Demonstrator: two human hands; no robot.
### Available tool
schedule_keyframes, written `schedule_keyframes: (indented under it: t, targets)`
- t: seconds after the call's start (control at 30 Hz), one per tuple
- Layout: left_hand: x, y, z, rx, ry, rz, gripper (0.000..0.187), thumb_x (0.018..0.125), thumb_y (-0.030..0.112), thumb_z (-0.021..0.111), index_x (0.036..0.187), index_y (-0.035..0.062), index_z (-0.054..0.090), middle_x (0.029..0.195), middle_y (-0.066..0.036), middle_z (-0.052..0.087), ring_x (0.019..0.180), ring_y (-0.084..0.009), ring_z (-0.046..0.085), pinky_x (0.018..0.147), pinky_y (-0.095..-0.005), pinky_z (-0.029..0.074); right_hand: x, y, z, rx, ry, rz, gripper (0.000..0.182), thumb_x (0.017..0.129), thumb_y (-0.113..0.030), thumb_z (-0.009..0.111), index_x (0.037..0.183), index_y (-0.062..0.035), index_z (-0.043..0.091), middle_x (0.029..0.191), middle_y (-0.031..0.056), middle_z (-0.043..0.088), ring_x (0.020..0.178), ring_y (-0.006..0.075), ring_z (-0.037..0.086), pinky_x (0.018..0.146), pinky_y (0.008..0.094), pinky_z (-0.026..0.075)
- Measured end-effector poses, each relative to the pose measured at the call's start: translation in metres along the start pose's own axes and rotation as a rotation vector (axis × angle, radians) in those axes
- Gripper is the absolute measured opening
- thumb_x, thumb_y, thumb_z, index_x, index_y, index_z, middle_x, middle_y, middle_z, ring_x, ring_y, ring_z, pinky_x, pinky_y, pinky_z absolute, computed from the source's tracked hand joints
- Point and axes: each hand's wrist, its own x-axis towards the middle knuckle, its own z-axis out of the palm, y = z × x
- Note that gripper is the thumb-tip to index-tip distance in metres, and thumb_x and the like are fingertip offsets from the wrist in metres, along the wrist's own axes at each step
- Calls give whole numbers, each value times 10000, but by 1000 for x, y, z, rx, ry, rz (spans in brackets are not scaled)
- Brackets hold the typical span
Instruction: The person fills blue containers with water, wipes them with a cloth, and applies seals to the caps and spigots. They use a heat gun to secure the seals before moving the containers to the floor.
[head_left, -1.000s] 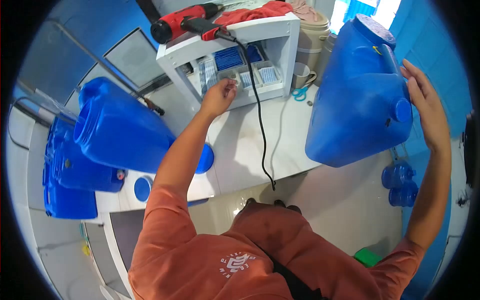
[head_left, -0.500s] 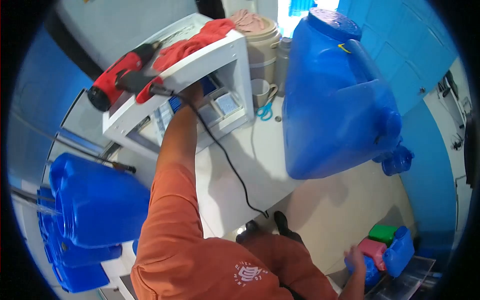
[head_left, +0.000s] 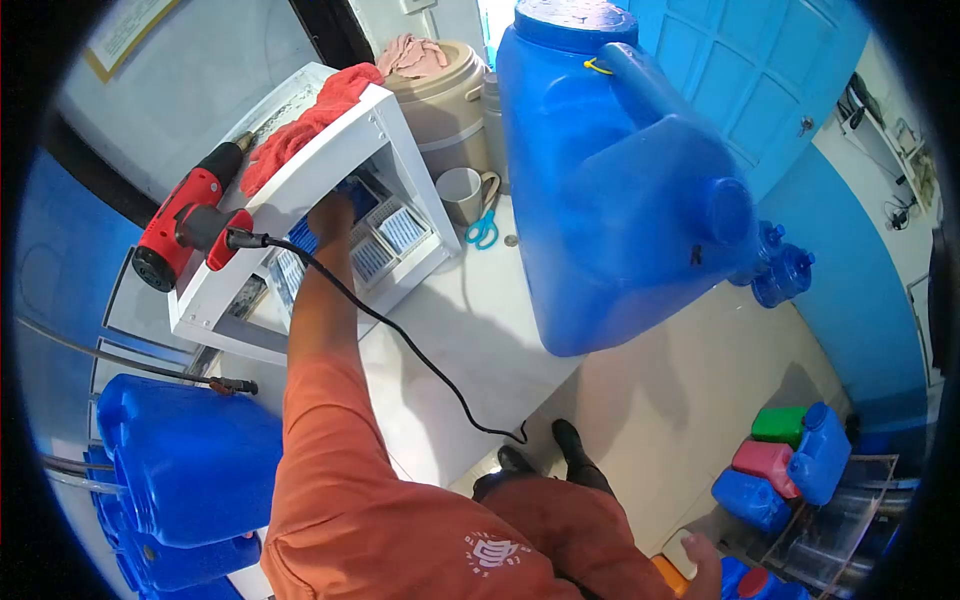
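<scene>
My left hand (head_left: 332, 213) reaches inside a white open-fronted shelf box (head_left: 345, 150), among stacks of blue-and-white printed packs (head_left: 372, 258) in small compartments. Its fingers are hidden in there. A red and black heat gun (head_left: 195, 225) lies on top of the box, its black cord (head_left: 400, 335) hanging across in front of my forearm. Beside it is a red cloth (head_left: 315, 125). My right hand (head_left: 703, 565) is low at the lower right, near a cream-coloured container (head_left: 678, 550); its fingers do not show clearly.
A large blue water jug (head_left: 620, 200) stands on the white table (head_left: 460, 370), beside a mug (head_left: 460, 195), blue scissors (head_left: 482, 232) and a beige bucket (head_left: 435, 110). More blue jugs (head_left: 195, 460) are at the left. Small coloured containers (head_left: 765, 465) sit on the floor side.
The view has shifted, so the table things appear further left and the floor containers higher. My left hand stays inside the box. My right hand now appears lower, away from the blue and pink containers.
</scene>
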Motion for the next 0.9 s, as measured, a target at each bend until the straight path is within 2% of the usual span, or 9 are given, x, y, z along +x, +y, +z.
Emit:
schedule_keyframes:
  t: [0.1,0.17,0.2,0.27,0.37,0.5,0.63,0.83,0.9]
  targets:
    - [-6,-33,-1,75,114,175,261,935,265,537,1085,54,569,928,-151,669,855,-307,656,765,-464,502,59,-67,-99,383,190,291,480,877,-395,621,1097,31,613,1075,273,633,1028,421,609,887,476,490]
    - [-46,-50,-23,-984,-33,26,246,949,276,574,1074,64,574,887,-64,613,820,-200,605,749,-365,496,71,-140,-206,527,206,248,501,865,-322,643,1231,8,558,1209,227,610,1131,374,585,958,435,469]
    - [-92,-16,-90,-1021,-142,-263,225,957,262,600,1067,69,564,925,-14,575,816,-116,541,738,-275,477,83,-151,-226,527,334,45,480,860,-294,657,1227,1,565,1201,222,609,1117,368,587,960,422,467]
    - [-160,3,-157,-1175,-168,-134,134,938,163,639,956,57,559,762,52,496,681,-38,459,612,-215,404,87,-206,-300,570,419,-183,430,877,-255,649,1237,-31,573,1191,196,609,1101,348,589,953,412,466]
    - [-243,3,-229,-1188,-248,-226,133,898,98,678,880,52,555,749,36,511,689,-50,495,621,-212,443,68,-276,-390,539,536,-553,378,894,-236,638,1220,-52,584,1134,161,619,1065,332,599,931,399,475]
    - [-314,70,-275,-1442,-442,-68,139,810,-31,716,856,29,600,806,-54,663,680,-85,592,643,-227,489,35,-357,-467,655,521,-1095,353,878,-152,685,1196,-37,586,1138,134,616,1030,293,607,884,373,485]
    - [-341,172,-298,-1470,-508,143,164,803,-99,693,924,-19,616,834,-69,686,734,-97,635,690,-230,517,20,-406,-492,811,685,-1189,259,893,-142,685,1099,-15,590,1013,110,648,904,236,641,828,331,505]
    - [-350,225,-317,-1595,-481,113,168,939,63,616,1073,-39,609,944,-104,683,818,-137,647,675,-263,530,26,-395,-512,1216,584,-1174,162,860,-88,699,942,5,595,847,114,645,796,210,656,706,304,526]
    - [-347,228,-320,-1538,-538,139,213,973,103,578,1125,-44,606,978,-107,684,858,-148,653,724,-259,528,27,-388,-518,1058,988,-1346,133,832,-59,703,912,-13,608,891,109,637,821,223,632,727,313,519]
